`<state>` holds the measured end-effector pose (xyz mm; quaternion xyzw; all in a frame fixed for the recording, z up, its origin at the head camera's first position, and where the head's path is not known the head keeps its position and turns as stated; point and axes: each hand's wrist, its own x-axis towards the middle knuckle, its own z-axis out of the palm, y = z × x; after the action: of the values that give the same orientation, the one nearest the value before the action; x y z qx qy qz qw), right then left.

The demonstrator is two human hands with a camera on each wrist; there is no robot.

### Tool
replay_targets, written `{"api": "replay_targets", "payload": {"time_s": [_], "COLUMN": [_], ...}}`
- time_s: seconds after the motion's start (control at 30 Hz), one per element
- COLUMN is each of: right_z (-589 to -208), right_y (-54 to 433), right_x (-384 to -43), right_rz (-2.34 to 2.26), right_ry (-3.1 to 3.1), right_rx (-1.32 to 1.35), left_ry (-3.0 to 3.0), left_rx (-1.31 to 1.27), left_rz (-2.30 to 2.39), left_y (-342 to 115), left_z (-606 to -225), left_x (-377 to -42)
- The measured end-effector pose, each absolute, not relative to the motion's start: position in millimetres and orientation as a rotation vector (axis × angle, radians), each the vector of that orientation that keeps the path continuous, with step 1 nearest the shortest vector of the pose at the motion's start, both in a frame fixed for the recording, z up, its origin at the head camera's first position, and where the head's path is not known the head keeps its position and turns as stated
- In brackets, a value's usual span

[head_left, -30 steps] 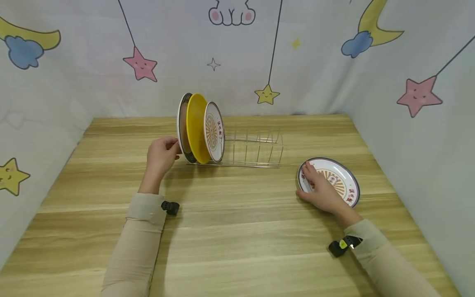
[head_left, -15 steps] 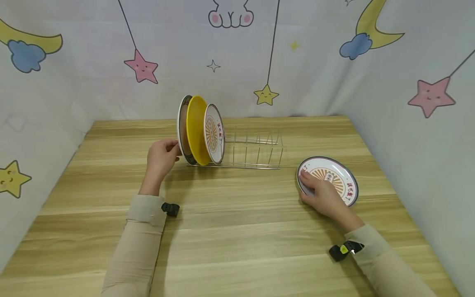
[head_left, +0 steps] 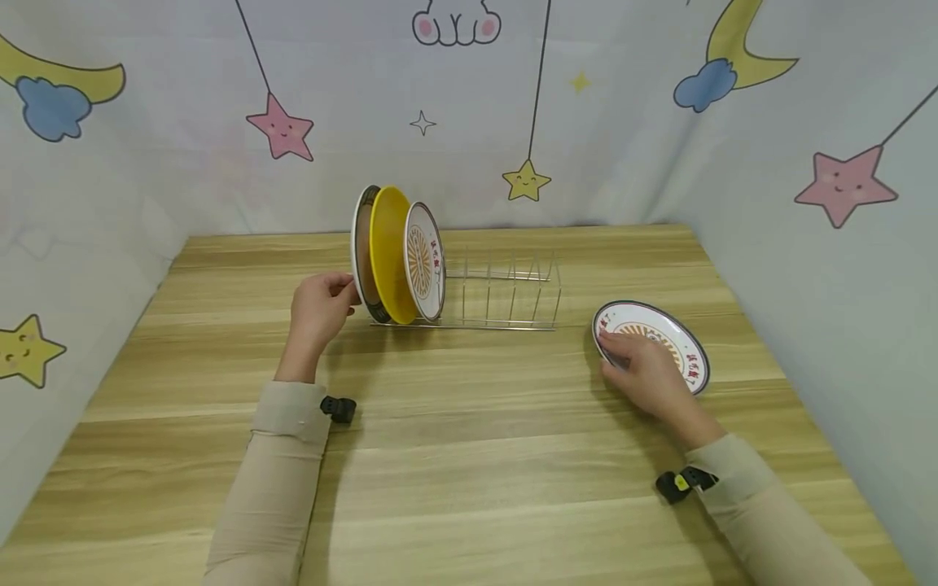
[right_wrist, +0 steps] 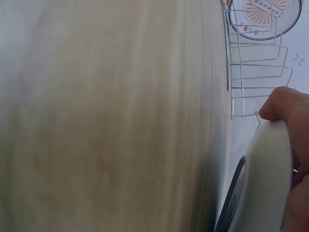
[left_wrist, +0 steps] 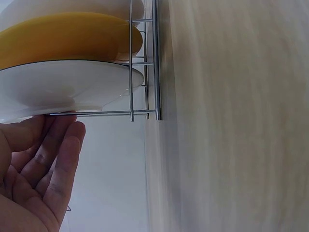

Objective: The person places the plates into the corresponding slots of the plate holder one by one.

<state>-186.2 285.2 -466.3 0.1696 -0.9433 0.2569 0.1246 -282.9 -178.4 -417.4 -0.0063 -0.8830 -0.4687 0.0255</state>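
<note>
My left hand (head_left: 318,313) is at the left end of a wire dish rack (head_left: 498,328); in the left wrist view its thumb and fingertips pinch the rack's end wire, close against the outer plate. Three plates stand on edge there: a white one with a dark patterned band (head_left: 364,260), a yellow one (head_left: 387,260) and a white one with an orange sunburst (head_left: 420,260). My right hand (head_left: 648,376) grips the left edge of another white sunburst plate (head_left: 681,346), tilted at the table's right. In the right wrist view, my thumb (right_wrist: 277,104) lies at its rim and its pale underside shows.
The right-hand slots of the rack stand beside the sunburst plate, towards the held plate. A wood-grain table (head_left: 469,456) lies under everything. White cloth walls (head_left: 469,89) printed with stars and moons rise behind and at both sides.
My right hand has closed its fingers on the plate's edge, and the plate now sits slightly farther back and more tilted. My left hand keeps its place at the rack.
</note>
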Motion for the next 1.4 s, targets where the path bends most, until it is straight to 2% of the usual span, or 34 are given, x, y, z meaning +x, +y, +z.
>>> {"api": "replay_targets", "payload": {"time_s": [0.67,0.93,1.4], "right_z": [-450,-433,-394], "right_y": [277,268,236], "right_x": [-186,-189,-186], "right_rz": [0.837,1.031,1.306], "right_ry": [-2.261,-2.081,-1.784], "right_rx": [0.275,0.028,-0.129], "left_ry": [-2.755,-2.755,-2.740], "left_rx": [-0.044,-0.025,-0.040], "left_rz": [-1.443,-1.452,-1.463], "left_y": [-180,-181,-181], "left_z": [-416,-416,-416], "left_x": [-282,-281,-282]}}
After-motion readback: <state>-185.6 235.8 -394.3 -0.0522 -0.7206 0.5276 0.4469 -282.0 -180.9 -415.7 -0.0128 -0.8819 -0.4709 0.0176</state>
